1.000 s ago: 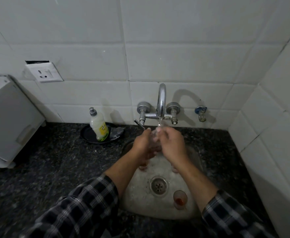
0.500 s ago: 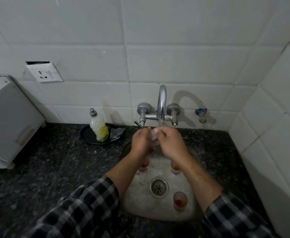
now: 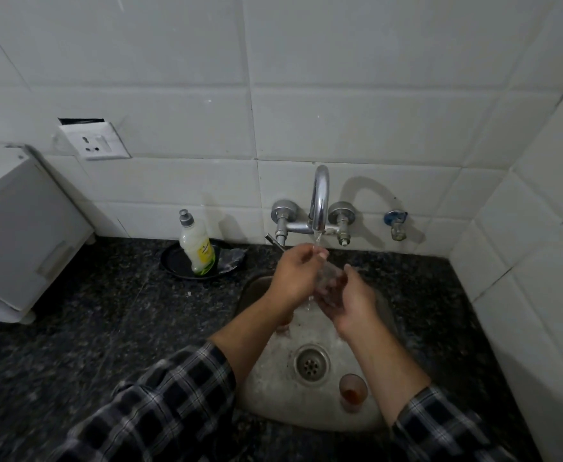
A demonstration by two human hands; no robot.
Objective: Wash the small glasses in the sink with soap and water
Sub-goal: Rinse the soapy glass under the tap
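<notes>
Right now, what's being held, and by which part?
A small clear glass, tilted under the tap stream. The left hand grips its upper end and the right hand cups its lower end. Which end is the rim cannot be told.

Clear glass [image 3: 328,277] blurred, outline unclear; another glass [image 3: 283,325] mostly behind left forearm [image 3: 247,336]

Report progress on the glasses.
Done: no washed glass shows set aside. In hand: left hand and right hand hold a small clear glass under water from the chrome tap. Left: the small glass with reddish dregs by the drain, perhaps another under the left wrist.
</notes>
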